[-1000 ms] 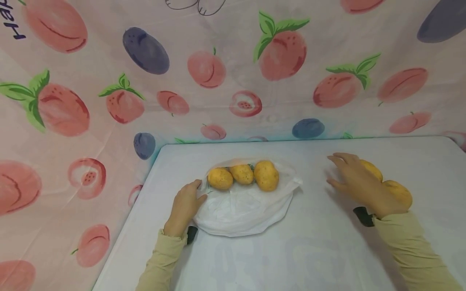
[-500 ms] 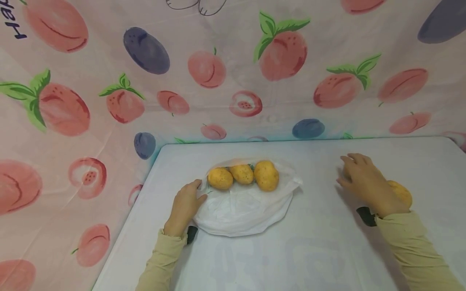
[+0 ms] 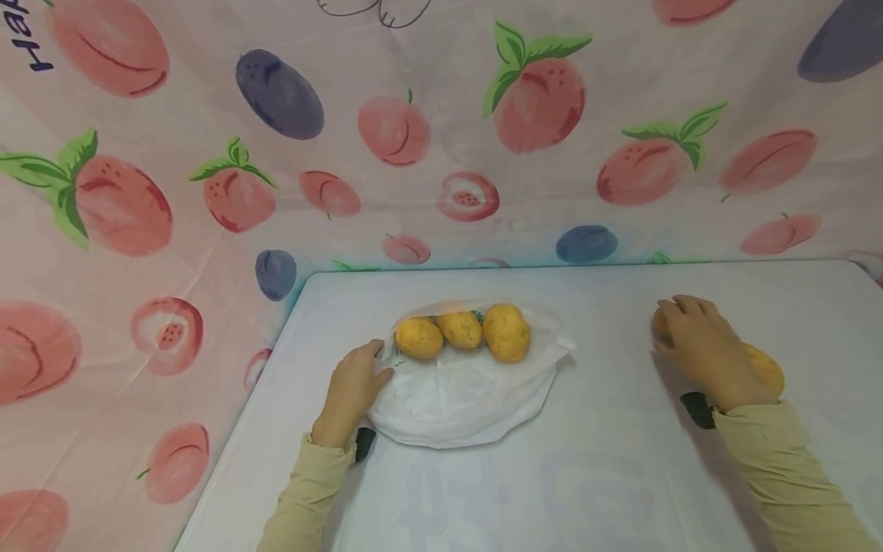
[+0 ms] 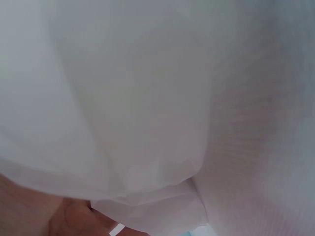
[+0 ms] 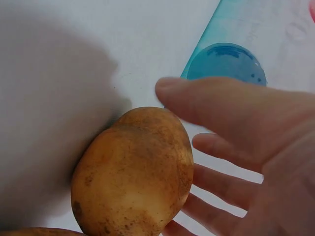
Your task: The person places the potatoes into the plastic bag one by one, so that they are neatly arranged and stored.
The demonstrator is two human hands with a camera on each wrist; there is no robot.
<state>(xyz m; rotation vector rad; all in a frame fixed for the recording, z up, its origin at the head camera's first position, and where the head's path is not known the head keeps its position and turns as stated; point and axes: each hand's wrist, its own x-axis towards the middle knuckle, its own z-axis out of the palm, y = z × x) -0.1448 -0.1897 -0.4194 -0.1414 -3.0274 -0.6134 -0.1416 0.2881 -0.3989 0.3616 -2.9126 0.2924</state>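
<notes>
My left hand [image 3: 353, 387] grips the left edge of a white plastic bag [image 3: 455, 414], thumb on the near side. In the left wrist view the bag [image 4: 142, 108] fills most of the picture, with part of the hand at the lower left. Three yellow potatoes [image 3: 507, 333] lie in a row on the bag's far half. At the right, my right hand [image 3: 710, 353] is over another potato [image 3: 661, 326]. The right wrist view shows this potato [image 5: 133, 172] with thumb and spread fingers around its side, the index fingertip apart from it.
One more potato [image 3: 766, 369] lies beside the right wrist, partly covered by it. The white table [image 3: 593, 445] ends at a fruit-printed cloth wall [image 3: 421, 69] at the back and left. Dark wrist devices [image 3: 698, 410] sit under both wrists.
My right hand has moved a little right and down over the potato, whose left end now shows beside the fingers. The left hand, the bag and its potatoes stay in place.
</notes>
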